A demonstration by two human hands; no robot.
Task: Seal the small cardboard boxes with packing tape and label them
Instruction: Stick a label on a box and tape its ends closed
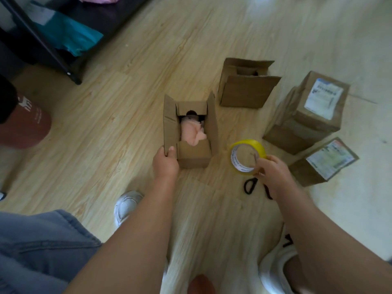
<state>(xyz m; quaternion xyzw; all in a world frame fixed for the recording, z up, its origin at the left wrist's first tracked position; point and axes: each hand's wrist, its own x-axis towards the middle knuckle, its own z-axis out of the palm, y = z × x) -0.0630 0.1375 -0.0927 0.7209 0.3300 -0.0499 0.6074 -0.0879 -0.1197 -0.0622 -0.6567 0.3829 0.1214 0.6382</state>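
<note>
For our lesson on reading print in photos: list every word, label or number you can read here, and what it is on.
Tape roll, inner core: seemingly "MADE IN CHINA", blurred.
Tall sealed box, label: too blurred to read.
Low sealed box, label: too blurred to read.
Maroon object, white print: unreadable.

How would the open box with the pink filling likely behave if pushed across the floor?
The open box probably slides easily: the wooden floor looks smooth. It is likely light, since the pink filling looks soft. Its upright flaps would probably flex if gripped alone, so the left hand holding the corner seems sounder.
</note>
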